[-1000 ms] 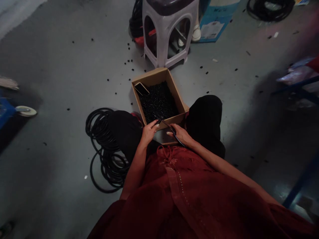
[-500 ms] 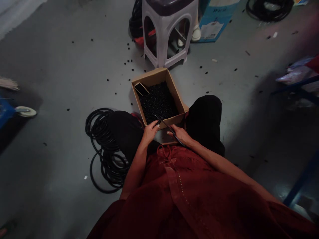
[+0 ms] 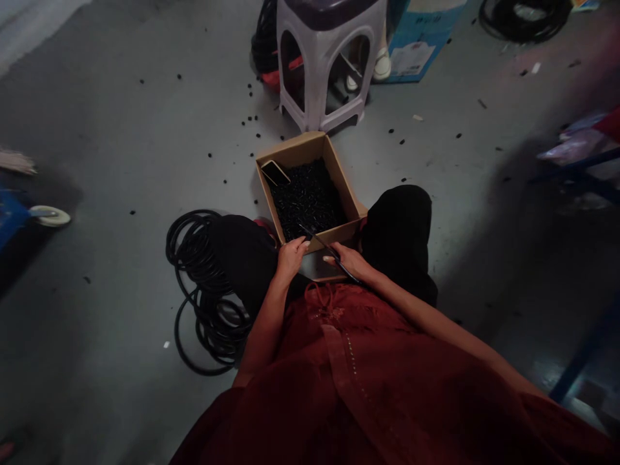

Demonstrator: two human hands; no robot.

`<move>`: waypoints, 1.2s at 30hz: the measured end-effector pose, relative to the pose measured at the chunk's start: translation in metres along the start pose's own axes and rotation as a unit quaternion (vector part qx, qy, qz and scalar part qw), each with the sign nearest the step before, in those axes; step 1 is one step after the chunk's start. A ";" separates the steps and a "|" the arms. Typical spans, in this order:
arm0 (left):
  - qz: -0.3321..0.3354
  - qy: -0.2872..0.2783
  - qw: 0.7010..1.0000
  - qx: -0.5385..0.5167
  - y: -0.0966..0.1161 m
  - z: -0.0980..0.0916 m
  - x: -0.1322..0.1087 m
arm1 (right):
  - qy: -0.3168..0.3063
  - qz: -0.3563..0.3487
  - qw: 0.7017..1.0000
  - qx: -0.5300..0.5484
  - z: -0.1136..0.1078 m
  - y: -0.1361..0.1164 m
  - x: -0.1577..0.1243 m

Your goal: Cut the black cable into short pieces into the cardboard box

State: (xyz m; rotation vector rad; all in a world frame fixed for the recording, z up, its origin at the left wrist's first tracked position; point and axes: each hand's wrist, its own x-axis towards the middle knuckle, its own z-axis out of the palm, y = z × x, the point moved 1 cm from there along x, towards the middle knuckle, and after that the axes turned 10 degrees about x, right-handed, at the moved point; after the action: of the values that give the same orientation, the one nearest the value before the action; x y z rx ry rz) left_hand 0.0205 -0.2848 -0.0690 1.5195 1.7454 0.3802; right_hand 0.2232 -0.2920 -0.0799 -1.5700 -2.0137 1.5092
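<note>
In front, box (image 3: 295,151), thin cable (image 3: 323,244), stool (image 3: 317,71) beyond

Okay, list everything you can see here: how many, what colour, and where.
cardboard box: one, brown, on the floor between the knees
small pieces: many, black, filling the box, some strewn on the floor
phone: one, dark, box's far left corner
cable coil: one, black, floor by the left knee
stool: one, white, beyond the box
carton: one, blue and white, behind the stool
thin cable: one, black, across the box's near rim
left hand: near rim, fingers beside the thin cable
right hand: fingers around the thin cable
</note>
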 end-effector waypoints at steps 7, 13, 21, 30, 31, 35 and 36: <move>0.060 0.020 0.954 0.292 0.019 -0.014 -0.015 | -0.042 -0.002 0.998 0.042 -0.001 -0.006 0.002; 0.059 0.047 0.926 0.370 0.026 -0.014 -0.016 | -0.033 0.004 0.999 0.035 0.002 -0.017 0.007; 0.079 0.087 0.924 0.365 0.012 -0.001 -0.013 | -0.004 0.031 0.999 -0.010 0.001 -0.018 0.004; 0.087 0.085 0.930 0.347 0.008 0.002 -0.011 | 0.010 0.047 0.998 -0.028 -0.001 -0.016 0.002; 0.084 0.083 0.931 0.345 0.008 0.002 -0.011 | 0.013 0.049 0.998 -0.028 -0.001 -0.016 0.002; 0.070 0.084 0.934 0.341 0.008 0.002 -0.009 | 0.026 0.057 0.998 -0.018 0.000 -0.014 0.002; 0.067 0.086 0.937 0.332 0.008 0.002 -0.008 | 0.031 0.059 0.998 -0.012 0.000 -0.014 0.002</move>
State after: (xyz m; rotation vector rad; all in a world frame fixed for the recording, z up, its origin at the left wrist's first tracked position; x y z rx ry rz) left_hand 0.0274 -0.2910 -0.0621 2.1377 2.0329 -0.0313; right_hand 0.2134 -0.2893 -0.0705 -1.7506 -1.9452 1.4619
